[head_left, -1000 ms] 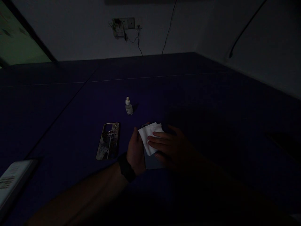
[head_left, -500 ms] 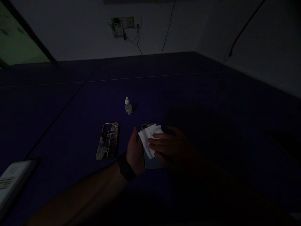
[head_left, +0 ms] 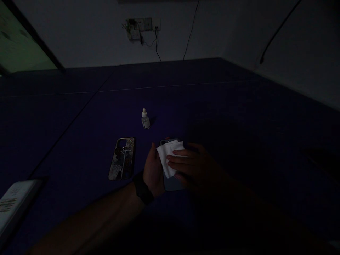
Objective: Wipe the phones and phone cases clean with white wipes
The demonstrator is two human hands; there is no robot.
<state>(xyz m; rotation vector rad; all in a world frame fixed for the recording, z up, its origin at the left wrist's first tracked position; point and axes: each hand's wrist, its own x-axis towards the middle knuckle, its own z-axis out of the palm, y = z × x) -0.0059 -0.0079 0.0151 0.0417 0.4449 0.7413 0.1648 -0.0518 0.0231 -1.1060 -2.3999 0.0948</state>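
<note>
While the left hand (head_left: pixel 153 173) is grasping the phone (head_left: pixel 173 184), the flat right hand (head_left: pixel 197 164) is pressing cloth (head_left: pixel 166 150).
Likely slick, it's favouring edge holds.

Here's the surface (head_left: pixel 225 102), dark purple and running right back to the walls, a pale line (head_left: pixel 164 86) crossing its far part and a dark line (head_left: pixel 63 133) cutting aslant on the left. And there's the bottle (head_left: pixel 146 122), upright, white cap on top! Nearer and to its left, the phone case (head_left: pixel 121 161) lies flat, patterned side up. Far left, a white box (head_left: pixel 16 200), sliced by the picture's edge!
</note>
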